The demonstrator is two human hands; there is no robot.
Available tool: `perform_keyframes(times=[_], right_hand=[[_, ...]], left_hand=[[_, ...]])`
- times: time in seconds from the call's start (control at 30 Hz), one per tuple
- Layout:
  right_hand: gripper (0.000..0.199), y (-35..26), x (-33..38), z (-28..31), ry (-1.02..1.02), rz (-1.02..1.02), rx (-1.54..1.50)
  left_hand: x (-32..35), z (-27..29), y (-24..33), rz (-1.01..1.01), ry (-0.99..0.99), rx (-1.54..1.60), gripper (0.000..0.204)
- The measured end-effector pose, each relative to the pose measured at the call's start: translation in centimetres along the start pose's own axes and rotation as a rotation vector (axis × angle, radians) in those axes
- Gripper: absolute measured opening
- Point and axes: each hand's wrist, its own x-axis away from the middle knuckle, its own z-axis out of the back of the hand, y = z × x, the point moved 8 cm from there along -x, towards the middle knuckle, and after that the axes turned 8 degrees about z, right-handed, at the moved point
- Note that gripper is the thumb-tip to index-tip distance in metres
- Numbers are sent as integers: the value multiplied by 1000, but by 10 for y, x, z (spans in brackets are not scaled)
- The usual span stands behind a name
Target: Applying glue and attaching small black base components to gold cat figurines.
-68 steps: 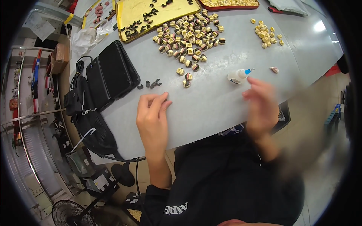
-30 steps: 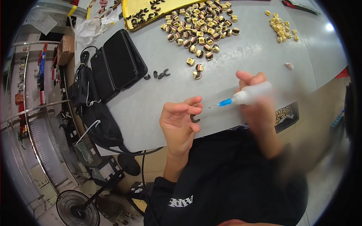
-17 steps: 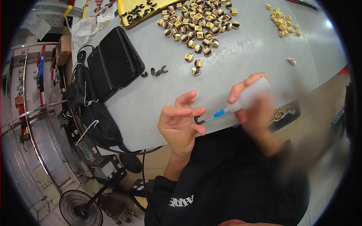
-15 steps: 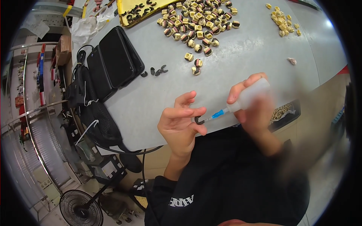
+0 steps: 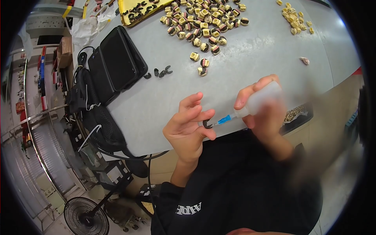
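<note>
Between the thumb and forefinger of my left hand [image 5: 186, 127] is a small black C-shaped piece [image 5: 206, 124]. My right hand [image 5: 267, 113] grips a translucent white squeeze bottle [image 5: 258, 100], tilted down to the left. The bottle's blue needle tip [image 5: 224, 120] meets or nearly touches the black piece; I cannot tell which. Farther off lies a heap of small denture-like pieces [image 5: 203, 23], cream and black with pink gums. A few loose black curved pieces [image 5: 162, 73] lie on the table left of the heap.
On the left stands a black folding device [image 5: 117, 60] beside a black mesh bag [image 5: 103, 129] with cables. A yellow tray [image 5: 129, 19] holds more black pieces. Cream pieces [image 5: 295, 19] are piled at the far right. A dark bin [image 5: 299, 119] sits below the right table edge, and a fan [image 5: 86, 215] at lower left.
The view has shifted slightly, so the table items sit a little higher and farther left. Both hands keep their grips; the needle tip stays at the black piece.
</note>
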Motion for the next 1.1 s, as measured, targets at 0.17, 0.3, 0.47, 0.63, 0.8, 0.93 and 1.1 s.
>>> perform_keyframes(times=[0.17, 0.3, 0.47, 0.63, 0.8, 0.93, 1.1], right_hand=[[36, 1, 1, 2, 12, -9, 6], [36, 1, 1, 3, 18, 1, -2], [36, -1, 1, 5, 20, 12, 19], [36, -4, 4, 7, 73, 45, 61], [36, -9, 5, 4, 59, 123, 115], [36, -10, 5, 2, 59, 131, 108], [36, -10, 6, 2, 73, 113, 115]], left_hand=[[0, 1, -1, 11, 7, 12, 53], [0, 1, -1, 15, 0, 28, 52], [0, 1, -2, 18, 7, 82, 52], [0, 3, -4, 47, 42, 63, 52], [-1, 0, -2, 46, 11, 16, 51], [0, -2, -2, 46, 1, 9, 51], [1, -2, -1, 38, -9, -2, 50]])
